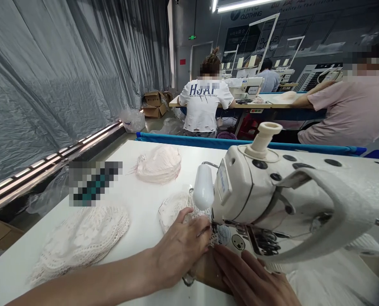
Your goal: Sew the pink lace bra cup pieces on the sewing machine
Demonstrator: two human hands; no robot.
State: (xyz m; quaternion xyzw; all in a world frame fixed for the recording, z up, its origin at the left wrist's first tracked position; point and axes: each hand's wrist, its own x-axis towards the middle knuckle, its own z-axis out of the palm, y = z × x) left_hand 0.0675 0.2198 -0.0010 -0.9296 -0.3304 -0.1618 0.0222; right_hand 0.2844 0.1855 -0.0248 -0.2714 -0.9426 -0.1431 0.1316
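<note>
My left hand (179,248) lies flat on a piece of pale lace fabric (173,210), fingers stretched toward the needle area of the cream sewing machine (272,191). Lower down, my right hand (250,278) rests with fingers extended in front of the machine head, pressing on the same fabric just before the presser foot. The needle and foot are mostly hidden behind the machine head. Both hands press on the fabric without gripping it.
A lace pile (81,242) lies at the near left of the white table (138,195), and another pale pile (159,163) sits farther back. A blue rail (189,140) edges the table's far side. Other people sit at machines beyond. Grey plastic sheeting hangs on the left.
</note>
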